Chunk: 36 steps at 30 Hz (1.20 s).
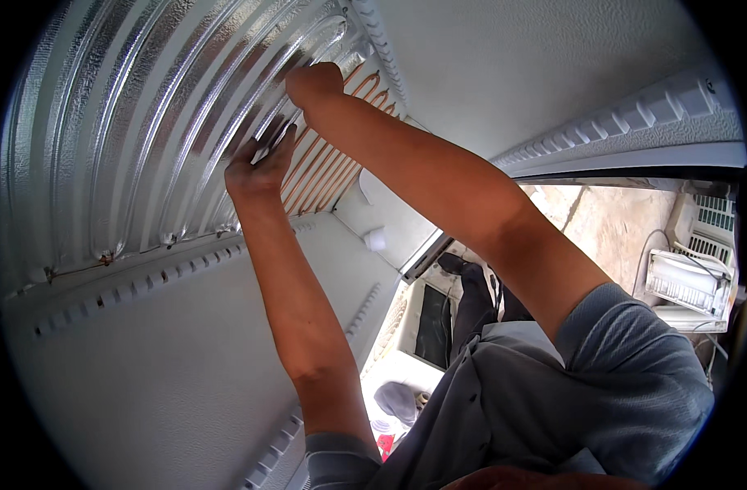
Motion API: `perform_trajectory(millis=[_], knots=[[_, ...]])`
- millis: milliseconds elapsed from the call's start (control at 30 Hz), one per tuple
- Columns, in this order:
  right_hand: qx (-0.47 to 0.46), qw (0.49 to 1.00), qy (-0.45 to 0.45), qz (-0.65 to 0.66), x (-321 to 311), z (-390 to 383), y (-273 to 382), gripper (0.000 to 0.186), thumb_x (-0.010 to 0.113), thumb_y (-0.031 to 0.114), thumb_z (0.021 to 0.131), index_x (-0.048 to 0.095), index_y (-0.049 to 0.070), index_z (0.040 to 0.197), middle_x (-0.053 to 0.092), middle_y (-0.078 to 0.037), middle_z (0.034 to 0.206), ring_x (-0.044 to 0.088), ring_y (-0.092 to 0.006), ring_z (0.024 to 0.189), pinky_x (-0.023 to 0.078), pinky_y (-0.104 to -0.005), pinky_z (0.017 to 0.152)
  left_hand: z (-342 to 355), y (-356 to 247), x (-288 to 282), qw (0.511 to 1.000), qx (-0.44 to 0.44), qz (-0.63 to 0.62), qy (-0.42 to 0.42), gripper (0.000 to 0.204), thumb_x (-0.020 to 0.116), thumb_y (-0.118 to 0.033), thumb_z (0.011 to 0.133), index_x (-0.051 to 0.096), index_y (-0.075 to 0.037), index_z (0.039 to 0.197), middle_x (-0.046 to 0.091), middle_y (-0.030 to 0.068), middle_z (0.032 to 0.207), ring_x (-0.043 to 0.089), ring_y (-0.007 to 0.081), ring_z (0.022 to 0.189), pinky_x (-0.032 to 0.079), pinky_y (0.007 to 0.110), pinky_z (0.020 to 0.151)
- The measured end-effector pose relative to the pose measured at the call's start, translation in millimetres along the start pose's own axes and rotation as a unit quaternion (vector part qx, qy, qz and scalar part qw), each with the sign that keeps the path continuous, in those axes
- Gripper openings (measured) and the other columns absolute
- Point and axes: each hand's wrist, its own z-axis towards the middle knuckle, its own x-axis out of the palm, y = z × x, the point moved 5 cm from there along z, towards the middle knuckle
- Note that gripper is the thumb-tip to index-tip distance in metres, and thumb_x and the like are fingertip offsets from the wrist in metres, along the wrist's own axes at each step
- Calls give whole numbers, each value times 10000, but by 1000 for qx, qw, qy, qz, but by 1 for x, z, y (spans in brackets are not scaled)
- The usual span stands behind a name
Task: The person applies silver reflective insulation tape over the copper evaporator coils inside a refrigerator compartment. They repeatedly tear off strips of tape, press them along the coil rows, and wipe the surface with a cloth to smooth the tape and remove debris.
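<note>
Both my forearms reach up into a white-lined cabinet, toward a silver foil panel (104,114) covering rows of looped tubing. Bare copper-coloured tubes (316,180) show beyond my hands. My left hand (257,167) is against the foil at its edge beside these tubes, thumb and fingers apart. Higher and to its right, my right hand (315,82) is at the same edge with its fingers curled, whatever is in them hidden.
Ribbed rails (610,122) line the white walls (145,367). Through the opening below are my legs and shoe (455,263), a dark rectangular panel (431,327), white slatted appliances (688,278) with cables on a stained floor (594,229), and small items (386,441).
</note>
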Motion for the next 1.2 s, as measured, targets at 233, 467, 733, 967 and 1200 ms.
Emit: perform_trajectory(millis=[233,467,733,967,1200], knots=[[60,994,8,88,-17,-13,8,298,628,98,812,660,-154,969,696,-221,916,670,-268,791,501,-398,634,-9,11,-5,1000,-6,-6,-15,435,298,-138,1009,472,78,1345,502,242,1393,491,402,1300,410,583,1094],[133,975,-1,177,-10,1,-17,103,598,44,862,640,-49,877,655,-149,861,647,-235,754,495,-372,589,-1,13,-9,994,18,9,-108,393,307,-150,1041,536,58,1283,550,237,1335,515,388,1293,421,571,1088],[53,996,36,56,-34,62,-33,127,649,21,828,665,-105,820,706,-204,848,696,-266,719,520,-378,570,-10,14,-10,985,62,48,-154,402,277,-112,1038,513,63,1313,552,251,1350,549,407,1265,467,548,1074],[34,995,84,30,-48,68,-7,126,562,5,922,601,-113,943,667,-220,985,693,-301,867,634,-376,793,-21,-16,-33,986,38,39,-157,397,283,-122,1051,541,62,1290,588,230,1311,568,395,1248,492,547,1051],[108,981,28,158,-19,14,-41,136,527,-1,913,603,-94,977,661,-179,940,664,-247,814,603,-342,742,-27,-20,-56,973,130,64,-177,355,302,-117,1043,477,77,1284,594,265,1287,600,397,1224,511,539,1033]])
